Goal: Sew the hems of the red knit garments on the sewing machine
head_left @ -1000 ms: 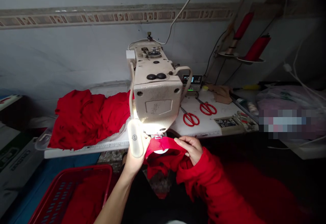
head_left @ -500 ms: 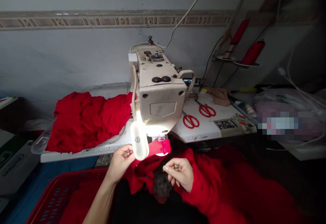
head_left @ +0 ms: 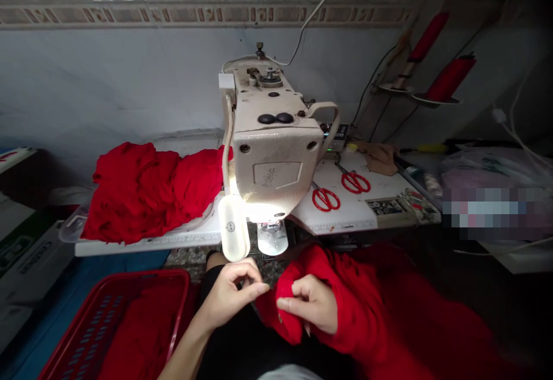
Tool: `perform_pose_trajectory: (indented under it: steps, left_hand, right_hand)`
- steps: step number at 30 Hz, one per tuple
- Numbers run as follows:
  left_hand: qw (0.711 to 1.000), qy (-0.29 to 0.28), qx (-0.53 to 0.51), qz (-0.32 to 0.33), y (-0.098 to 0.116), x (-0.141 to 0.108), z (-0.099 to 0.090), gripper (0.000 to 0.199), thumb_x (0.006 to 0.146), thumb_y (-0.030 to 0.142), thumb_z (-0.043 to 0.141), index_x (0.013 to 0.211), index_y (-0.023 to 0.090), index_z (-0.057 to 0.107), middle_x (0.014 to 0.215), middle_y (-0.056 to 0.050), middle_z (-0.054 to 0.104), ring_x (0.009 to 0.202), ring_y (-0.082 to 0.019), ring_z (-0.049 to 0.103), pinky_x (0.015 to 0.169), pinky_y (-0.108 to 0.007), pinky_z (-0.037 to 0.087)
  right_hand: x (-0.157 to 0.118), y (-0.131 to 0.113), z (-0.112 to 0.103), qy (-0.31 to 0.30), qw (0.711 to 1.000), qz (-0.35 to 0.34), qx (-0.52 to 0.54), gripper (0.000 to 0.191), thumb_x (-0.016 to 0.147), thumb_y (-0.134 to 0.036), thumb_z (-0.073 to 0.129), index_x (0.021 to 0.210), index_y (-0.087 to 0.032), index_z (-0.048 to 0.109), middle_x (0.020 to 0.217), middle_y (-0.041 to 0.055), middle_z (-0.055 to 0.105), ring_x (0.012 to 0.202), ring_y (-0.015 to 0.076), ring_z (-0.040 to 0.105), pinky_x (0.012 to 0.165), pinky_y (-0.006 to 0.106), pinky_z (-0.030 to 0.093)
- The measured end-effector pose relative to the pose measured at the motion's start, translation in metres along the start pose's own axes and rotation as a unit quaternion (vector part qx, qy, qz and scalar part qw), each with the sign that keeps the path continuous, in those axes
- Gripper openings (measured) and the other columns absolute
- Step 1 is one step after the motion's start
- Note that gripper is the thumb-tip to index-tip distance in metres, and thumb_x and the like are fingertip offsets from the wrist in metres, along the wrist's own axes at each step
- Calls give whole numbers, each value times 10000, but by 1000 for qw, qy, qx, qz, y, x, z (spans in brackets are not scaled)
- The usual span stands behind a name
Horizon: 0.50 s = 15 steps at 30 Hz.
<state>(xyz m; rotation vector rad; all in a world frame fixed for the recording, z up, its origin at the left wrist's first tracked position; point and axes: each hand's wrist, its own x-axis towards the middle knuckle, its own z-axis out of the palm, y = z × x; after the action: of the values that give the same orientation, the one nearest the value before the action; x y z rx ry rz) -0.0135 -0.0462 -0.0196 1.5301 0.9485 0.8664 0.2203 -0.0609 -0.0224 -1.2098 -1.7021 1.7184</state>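
Note:
My right hand (head_left: 314, 304) is closed on the folded edge of a red knit cloth (head_left: 291, 325), thumb on top and fingers curled behind it. The rest of the red cloth (head_left: 380, 316) spreads out to the right. Just left of that edge, my left hand (head_left: 237, 295) is pinched, thumb against finger. Whatever is in its fingertips is too small to make out. Both hands are below the head of a sewing machine (head_left: 276, 173), whose lit lamp (head_left: 233, 229) hangs over my left hand. The machine's small lit work plate (head_left: 273, 240) is bare.
A heap of red cloth (head_left: 151, 190) lies on the table left of the machine. Two red-handled scissors, one nearer (head_left: 326, 198) and one farther (head_left: 356, 182), lie to the right. A red basket (head_left: 184, 288) with red cloth stands lower left. Red thread cones (head_left: 453, 78) stand back right.
The red cloth has come off the machine's work plate. My left hand has moved down and right, off the strip it held. My right hand now grips the cloth edge. The view has shifted slightly.

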Motion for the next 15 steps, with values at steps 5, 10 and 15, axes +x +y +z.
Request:
perform_pose_trajectory:
  steps: [5,10,15]
  left_hand:
    - [984,-158,84,-1,8,9,21,248,889,387,761,1013,172,747,954,-49,708,834,-176,606,707,-241,431]
    - [973,-210,54,-77,0,4,17,334,942,446,677,813,138,686,655,38,534,598,-101,421,565,-220,317]
    - [993,-37,-2,-115,-6,-2,7,328,964,445,647,857,135,666,664,42,480,611,-103,412,571,-215,318]
  right_hand:
    - [0,8,-1,-72,991,13,-116,422,727,-395,846,501,-158,579,426,-87,366,413,41,293,404,220,167]
    - [-1,20,-15,-55,996,37,-52,346,715,-480,859,734,-143,784,478,-47,521,420,66,400,401,208,233]
    - [4,14,-21,78,996,-2,51,336,817,-472,774,774,-138,785,578,26,660,504,124,544,475,232,390]
